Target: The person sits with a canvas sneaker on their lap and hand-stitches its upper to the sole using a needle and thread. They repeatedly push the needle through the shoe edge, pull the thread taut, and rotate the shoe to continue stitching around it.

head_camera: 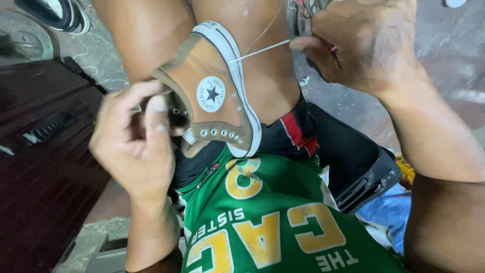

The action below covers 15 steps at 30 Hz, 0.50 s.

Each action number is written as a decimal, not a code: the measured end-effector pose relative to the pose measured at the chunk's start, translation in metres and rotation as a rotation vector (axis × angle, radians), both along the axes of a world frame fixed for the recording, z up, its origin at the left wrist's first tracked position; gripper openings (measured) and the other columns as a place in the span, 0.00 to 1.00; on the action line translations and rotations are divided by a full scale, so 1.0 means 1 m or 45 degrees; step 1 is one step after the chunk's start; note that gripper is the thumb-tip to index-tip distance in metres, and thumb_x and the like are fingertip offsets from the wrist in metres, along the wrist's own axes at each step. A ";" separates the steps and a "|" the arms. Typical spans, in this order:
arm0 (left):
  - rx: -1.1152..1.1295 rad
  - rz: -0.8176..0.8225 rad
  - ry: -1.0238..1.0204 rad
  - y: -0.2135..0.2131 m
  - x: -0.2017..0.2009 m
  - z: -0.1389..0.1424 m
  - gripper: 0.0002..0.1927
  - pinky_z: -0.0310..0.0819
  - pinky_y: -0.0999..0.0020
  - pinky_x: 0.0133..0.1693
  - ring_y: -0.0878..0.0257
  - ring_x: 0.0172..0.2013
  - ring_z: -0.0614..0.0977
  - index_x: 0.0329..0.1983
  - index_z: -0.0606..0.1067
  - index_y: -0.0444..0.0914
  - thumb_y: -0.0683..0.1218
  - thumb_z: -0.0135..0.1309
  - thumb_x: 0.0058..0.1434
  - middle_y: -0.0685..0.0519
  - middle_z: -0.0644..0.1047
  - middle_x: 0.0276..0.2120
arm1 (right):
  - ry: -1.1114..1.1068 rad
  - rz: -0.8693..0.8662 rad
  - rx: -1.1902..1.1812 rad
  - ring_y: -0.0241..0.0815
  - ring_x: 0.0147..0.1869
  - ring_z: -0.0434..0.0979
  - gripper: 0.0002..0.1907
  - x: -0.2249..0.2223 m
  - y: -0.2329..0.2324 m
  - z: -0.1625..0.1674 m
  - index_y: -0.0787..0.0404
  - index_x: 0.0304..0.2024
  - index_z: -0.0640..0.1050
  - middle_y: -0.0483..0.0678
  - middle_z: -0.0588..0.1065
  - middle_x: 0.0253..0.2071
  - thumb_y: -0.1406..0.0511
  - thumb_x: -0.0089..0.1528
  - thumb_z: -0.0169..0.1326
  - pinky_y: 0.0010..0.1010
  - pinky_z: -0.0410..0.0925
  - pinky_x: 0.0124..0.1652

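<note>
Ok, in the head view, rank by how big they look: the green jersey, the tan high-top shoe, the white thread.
1. Green jersey, largest, though nearest the camera.
2. Tan high-top shoe, held by the left hand.
3. White thread, pulled taut by the right hand.

Sleeveless green jersey (pixel 283 222) with yellow, white-edged lettering and numeral, black shorts (pixel 298 136) with a red stripe, bare arms, bare left hand (pixel 134 141), bare right hand (pixel 364 43), bare knees
</note>
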<state>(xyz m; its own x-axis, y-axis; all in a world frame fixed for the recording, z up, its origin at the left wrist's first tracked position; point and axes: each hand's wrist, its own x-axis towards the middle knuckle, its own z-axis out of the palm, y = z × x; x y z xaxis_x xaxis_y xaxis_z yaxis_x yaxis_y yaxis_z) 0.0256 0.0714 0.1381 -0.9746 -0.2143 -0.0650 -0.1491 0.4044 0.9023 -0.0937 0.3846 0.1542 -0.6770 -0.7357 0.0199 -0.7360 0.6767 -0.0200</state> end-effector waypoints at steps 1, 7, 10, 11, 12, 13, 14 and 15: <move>-0.120 -0.046 0.123 0.002 0.002 0.005 0.09 0.75 0.73 0.48 0.64 0.46 0.79 0.57 0.77 0.34 0.36 0.54 0.76 0.51 0.76 0.49 | -0.040 -0.012 -0.075 0.49 0.32 0.75 0.23 0.003 0.003 0.001 0.57 0.26 0.73 0.47 0.69 0.26 0.53 0.71 0.59 0.37 0.64 0.33; -0.496 -0.390 0.311 0.038 -0.018 0.045 0.11 0.77 0.67 0.40 0.59 0.42 0.80 0.51 0.80 0.38 0.44 0.67 0.69 0.51 0.75 0.50 | -0.141 -0.029 -0.201 0.48 0.29 0.72 0.21 0.020 -0.003 0.001 0.57 0.26 0.72 0.46 0.68 0.25 0.56 0.68 0.64 0.38 0.62 0.31; -0.629 -0.515 0.431 0.061 -0.040 0.049 0.12 0.73 0.62 0.35 0.54 0.40 0.78 0.49 0.79 0.37 0.44 0.64 0.65 0.50 0.75 0.48 | -0.109 -0.058 -0.165 0.48 0.27 0.72 0.24 0.020 -0.010 0.007 0.57 0.24 0.72 0.46 0.68 0.23 0.54 0.68 0.66 0.39 0.61 0.28; -0.633 -0.539 0.423 0.065 -0.046 0.047 0.10 0.73 0.62 0.36 0.53 0.42 0.77 0.49 0.78 0.38 0.43 0.63 0.65 0.50 0.76 0.49 | -0.096 -0.060 -0.171 0.48 0.27 0.72 0.24 0.019 -0.012 0.008 0.57 0.23 0.72 0.46 0.68 0.22 0.54 0.67 0.66 0.38 0.61 0.27; -0.636 -0.567 0.409 0.068 -0.050 0.043 0.09 0.74 0.62 0.37 0.52 0.44 0.77 0.48 0.77 0.38 0.42 0.62 0.65 0.50 0.76 0.50 | -0.089 -0.064 -0.178 0.47 0.26 0.72 0.24 0.019 -0.013 0.009 0.57 0.23 0.73 0.46 0.68 0.22 0.54 0.67 0.66 0.38 0.60 0.26; -0.642 -0.591 0.392 0.069 -0.052 0.039 0.08 0.74 0.62 0.38 0.51 0.46 0.77 0.47 0.77 0.38 0.41 0.61 0.66 0.51 0.77 0.50 | -0.119 -0.048 -0.247 0.46 0.28 0.73 0.22 0.019 -0.014 0.008 0.57 0.26 0.74 0.45 0.69 0.25 0.54 0.68 0.65 0.37 0.62 0.30; -0.616 -0.571 0.416 0.069 -0.052 0.035 0.07 0.73 0.60 0.38 0.51 0.43 0.76 0.46 0.77 0.37 0.40 0.61 0.66 0.50 0.77 0.46 | -0.148 -0.028 -0.319 0.45 0.30 0.74 0.20 0.019 -0.015 0.006 0.56 0.29 0.75 0.44 0.70 0.27 0.54 0.70 0.64 0.36 0.65 0.33; -0.592 -0.550 0.441 0.067 -0.052 0.030 0.05 0.73 0.59 0.39 0.51 0.41 0.74 0.44 0.76 0.36 0.39 0.61 0.67 0.49 0.77 0.42 | -0.176 0.024 -0.369 0.44 0.30 0.75 0.19 0.017 -0.016 0.001 0.57 0.30 0.76 0.44 0.71 0.30 0.52 0.68 0.64 0.36 0.66 0.33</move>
